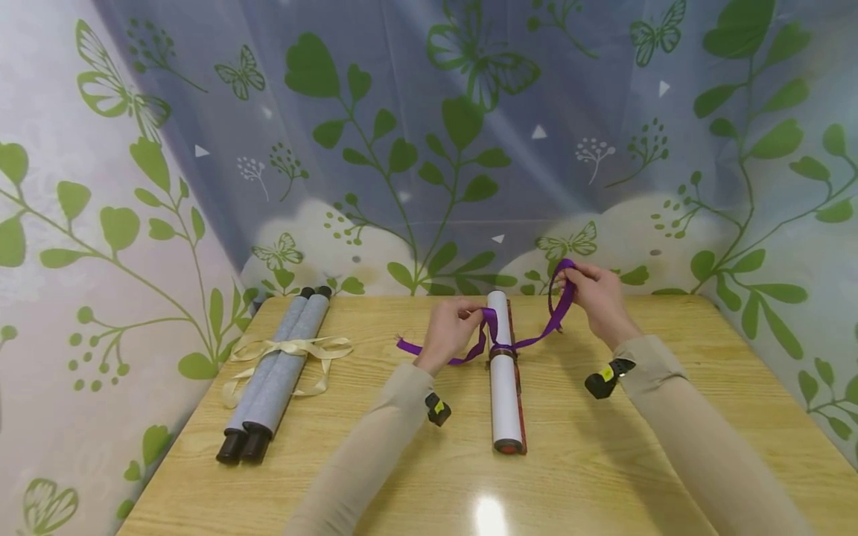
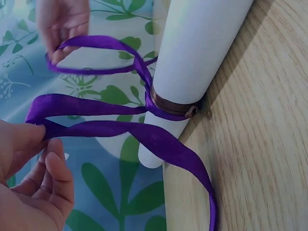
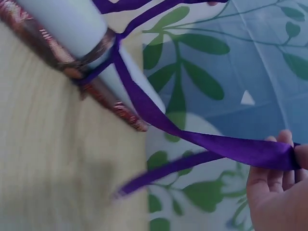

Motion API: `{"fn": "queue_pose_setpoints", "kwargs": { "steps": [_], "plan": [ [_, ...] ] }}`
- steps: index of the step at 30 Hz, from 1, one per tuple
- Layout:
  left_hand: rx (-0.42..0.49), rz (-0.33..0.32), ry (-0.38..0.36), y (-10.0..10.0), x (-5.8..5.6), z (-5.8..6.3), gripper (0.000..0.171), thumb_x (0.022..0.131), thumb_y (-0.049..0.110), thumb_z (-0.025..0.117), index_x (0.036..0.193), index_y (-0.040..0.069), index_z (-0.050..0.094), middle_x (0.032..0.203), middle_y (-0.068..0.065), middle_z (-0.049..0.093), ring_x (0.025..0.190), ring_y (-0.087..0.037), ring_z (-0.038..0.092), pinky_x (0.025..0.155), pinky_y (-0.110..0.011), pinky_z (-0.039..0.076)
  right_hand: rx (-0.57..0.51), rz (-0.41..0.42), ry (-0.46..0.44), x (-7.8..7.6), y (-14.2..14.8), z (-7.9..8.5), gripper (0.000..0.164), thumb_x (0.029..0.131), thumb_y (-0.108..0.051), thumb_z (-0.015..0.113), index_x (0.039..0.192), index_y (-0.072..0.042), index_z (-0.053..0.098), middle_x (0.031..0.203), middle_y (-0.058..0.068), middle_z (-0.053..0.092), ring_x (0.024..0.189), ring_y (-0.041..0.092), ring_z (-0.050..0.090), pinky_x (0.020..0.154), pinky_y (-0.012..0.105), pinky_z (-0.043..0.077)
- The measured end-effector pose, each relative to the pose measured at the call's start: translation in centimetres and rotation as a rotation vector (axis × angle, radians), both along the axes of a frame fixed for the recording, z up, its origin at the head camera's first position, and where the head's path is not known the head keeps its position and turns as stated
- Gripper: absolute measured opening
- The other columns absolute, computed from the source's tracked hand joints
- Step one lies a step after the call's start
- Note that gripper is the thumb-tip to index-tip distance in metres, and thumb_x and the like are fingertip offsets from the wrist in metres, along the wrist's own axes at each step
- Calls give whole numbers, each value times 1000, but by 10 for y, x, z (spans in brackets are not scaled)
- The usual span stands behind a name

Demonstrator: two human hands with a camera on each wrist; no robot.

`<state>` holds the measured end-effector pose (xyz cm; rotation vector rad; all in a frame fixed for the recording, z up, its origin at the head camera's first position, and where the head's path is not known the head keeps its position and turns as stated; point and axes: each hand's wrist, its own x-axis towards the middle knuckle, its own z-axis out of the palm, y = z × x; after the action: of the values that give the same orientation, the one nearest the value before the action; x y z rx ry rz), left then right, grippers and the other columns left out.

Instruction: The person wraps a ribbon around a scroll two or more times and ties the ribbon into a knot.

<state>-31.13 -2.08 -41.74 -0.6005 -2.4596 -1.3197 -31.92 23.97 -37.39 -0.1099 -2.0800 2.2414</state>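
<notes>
A white roll (image 1: 506, 402) with a dark end cap lies lengthwise on the table, and a red patterned strip (image 3: 103, 98) runs along its side. Around its middle go a brown band (image 2: 173, 107) and a purple ribbon (image 1: 523, 343). My left hand (image 1: 450, 333) pinches one loop of the ribbon just left of the roll; that side's loose tail trails left. My right hand (image 1: 596, 298) holds the ribbon's other length, raised to the right of the roll. In the right wrist view its free end hangs below the fingers (image 3: 260, 185).
Two grey rolls (image 1: 288, 365) with black ends lie side by side on the table's left, tied with a cream ribbon (image 1: 322, 346). The wooden table (image 1: 429, 484) meets a leaf-patterned curtain (image 1: 402, 186) at its far edge.
</notes>
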Motion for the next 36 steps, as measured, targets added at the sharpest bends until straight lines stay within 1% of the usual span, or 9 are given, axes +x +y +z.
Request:
{"fn": "queue_pose_setpoints", "kwargs": {
  "steps": [5,10,15,18,20,25,29,32,36],
  "plan": [
    [25,-33,-27,1,0,0,19,93,5,61,106,5,76,94,-9,75,75,-14,66,61,-20,49,206,26,-12,-8,-21,19,44,103,-22,49,138,4,50,98,0,66,84,7,65,75,19,54],
    [81,-26,-85,2,0,0,14,92,6,63,103,6,73,93,-8,74,75,-11,66,62,-19,50,425,43,7,-12,-45,38,38,102,-23,51,129,1,61,113,13,67,91,9,60,79,21,50],
    [109,-7,-89,3,1,1,5,90,7,67,94,7,70,87,-6,72,73,-10,64,65,-20,51,386,77,62,-15,-65,45,35,102,-20,50,129,-1,62,102,11,67,81,10,60,73,26,53],
    [120,-14,-71,3,2,1,4,89,7,68,93,6,71,85,-7,72,73,-11,65,65,-21,52,331,188,88,-17,-73,39,37,104,-17,45,134,3,56,107,16,66,87,19,65,81,35,57],
    [119,-20,-62,3,2,0,4,89,7,68,92,6,71,85,-7,72,73,-11,65,65,-20,52,320,283,88,-17,-77,33,40,106,-15,41,138,7,50,121,23,62,105,29,65,93,40,54],
    [128,-28,-60,3,3,-2,4,88,6,69,91,4,70,86,-9,72,73,-13,66,64,-20,53,301,550,-10,-15,-83,16,51,107,-14,33,152,8,22,152,30,31,139,42,37,113,48,35],
    [142,-43,-55,3,2,-5,5,87,3,69,91,2,70,85,-11,72,71,-13,66,63,-20,53,329,678,-108,-14,-83,9,61,107,-22,30,157,-2,1,162,25,9,146,42,25,118,50,27],
    [140,-45,-47,3,1,-6,5,86,2,69,90,1,71,84,-12,72,70,-12,64,64,-19,52,443,668,-80,-11,-81,7,60,108,-36,27,156,-3,14,160,24,18,141,43,33,112,52,35],
    [147,-33,-55,3,1,-4,5,86,3,69,90,1,71,84,-11,72,70,-11,64,64,-18,51,579,576,31,-8,-77,6,58,106,-43,34,141,1,47,141,24,51,122,40,55,93,52,50]
  ]
}}
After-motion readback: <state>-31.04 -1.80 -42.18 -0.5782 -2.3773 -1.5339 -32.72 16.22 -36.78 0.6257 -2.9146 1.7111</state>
